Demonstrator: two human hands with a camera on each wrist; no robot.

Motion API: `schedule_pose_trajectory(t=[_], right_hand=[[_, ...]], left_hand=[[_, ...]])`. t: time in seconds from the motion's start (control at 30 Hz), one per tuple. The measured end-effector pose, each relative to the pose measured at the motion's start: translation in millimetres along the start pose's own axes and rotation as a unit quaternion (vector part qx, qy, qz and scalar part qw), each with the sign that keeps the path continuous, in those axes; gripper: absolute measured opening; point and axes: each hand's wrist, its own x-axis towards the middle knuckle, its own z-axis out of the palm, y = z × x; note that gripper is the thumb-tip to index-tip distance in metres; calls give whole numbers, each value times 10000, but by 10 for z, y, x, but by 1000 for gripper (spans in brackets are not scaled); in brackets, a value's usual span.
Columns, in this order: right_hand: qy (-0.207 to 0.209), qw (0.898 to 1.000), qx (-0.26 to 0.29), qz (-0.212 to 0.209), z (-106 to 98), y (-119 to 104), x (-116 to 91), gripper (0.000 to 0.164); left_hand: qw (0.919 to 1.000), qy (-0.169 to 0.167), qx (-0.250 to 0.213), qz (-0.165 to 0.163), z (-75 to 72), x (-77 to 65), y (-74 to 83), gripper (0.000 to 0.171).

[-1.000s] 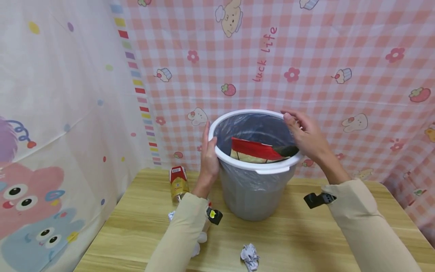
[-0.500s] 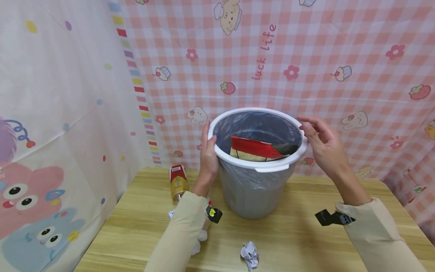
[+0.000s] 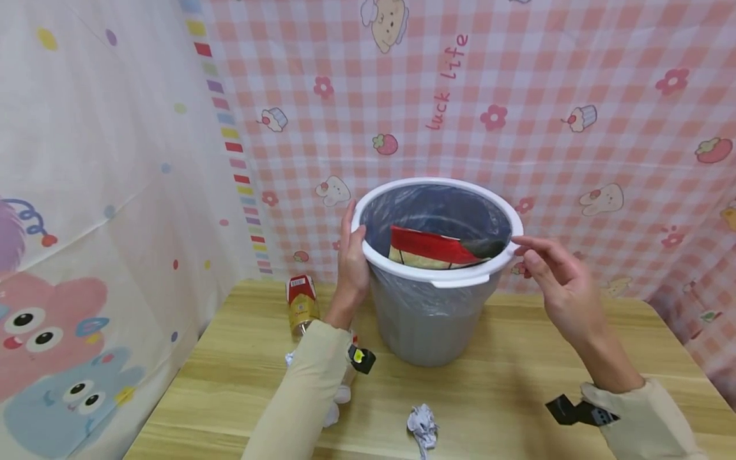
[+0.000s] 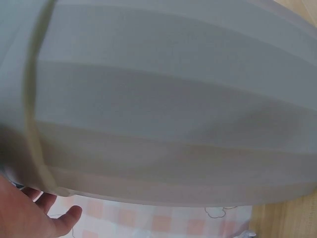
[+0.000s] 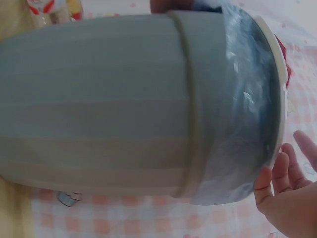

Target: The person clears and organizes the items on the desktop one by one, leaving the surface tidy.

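A grey trash bin [image 3: 428,332] with a white rim [image 3: 454,281] and a clear plastic liner [image 3: 443,207] stands on the wooden table. Inside it lies a red, cream and dark green packet [image 3: 434,246]. On the rim's left side rests my left hand [image 3: 352,268], fingers fairly straight and thumb at the edge. My right hand [image 3: 566,291] has its fingertips at the right side of the rim, fingers loosely bent, palm off the bin. In the right wrist view, several fingers [image 5: 281,171] lie against the rim's edge.
A red and yellow packet [image 3: 301,300] lies on the table [image 3: 230,383] left of the bin. Crumpled white paper [image 3: 422,426] sits at the front. Pale objects [image 3: 335,407] are partly hidden by the left sleeve. Patterned cloth [image 3: 322,128] hangs behind.
My right hand has slid round the rim from its back right toward the right side, coming nearer to me. My left hand stays in place, and so does the bin.
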Motion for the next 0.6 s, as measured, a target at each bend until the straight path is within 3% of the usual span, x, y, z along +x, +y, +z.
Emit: schedule_pose_trajectory(t=[0.17, 0.33, 0.6], right_hand=[[-301, 9970, 624, -349, -3, 81, -175, 25], [-886, 9908, 1005, -183, 5, 132, -311, 27], [-2129, 9742, 738, 102, 97, 273, -500, 31]], left_hand=[[10000, -54, -41, 17, -2, -8, -14, 59], [9999, -80, -89, 46, -5, -11, -1, 59], [10000, -76, -54, -8, -12, -5, 7, 57]])
